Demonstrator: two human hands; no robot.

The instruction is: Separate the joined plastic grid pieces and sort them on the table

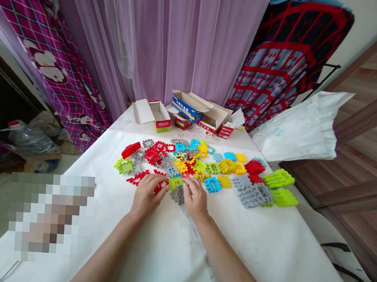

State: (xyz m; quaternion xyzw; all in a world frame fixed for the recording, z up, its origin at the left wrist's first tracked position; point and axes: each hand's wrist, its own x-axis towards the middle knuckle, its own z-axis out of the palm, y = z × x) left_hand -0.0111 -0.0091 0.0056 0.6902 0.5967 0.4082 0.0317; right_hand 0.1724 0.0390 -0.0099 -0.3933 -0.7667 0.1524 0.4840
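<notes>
At the near edge of the pile, a lime-green toothed building piece (175,183) lies between my two hands. My left hand (148,195) is closed, thumb against fingers, at the left edge of this piece; a red piece (161,186) shows behind its fingers. On the other side, my right hand (196,199) is pinched at the green piece's right edge. Just under it is a grey piece (178,195), partly hidden. Loose red, grey, blue and yellow interlocking pieces (157,154) spread out behind my hands.
Sorted stacks stand at the right: grey (251,194), lime-green (279,179), red (255,167) and yellow (228,166). Several open cardboard boxes (162,124) line the table's far edge, with a white bag (299,126) at the right. A pixelated patch (51,217) covers the left side.
</notes>
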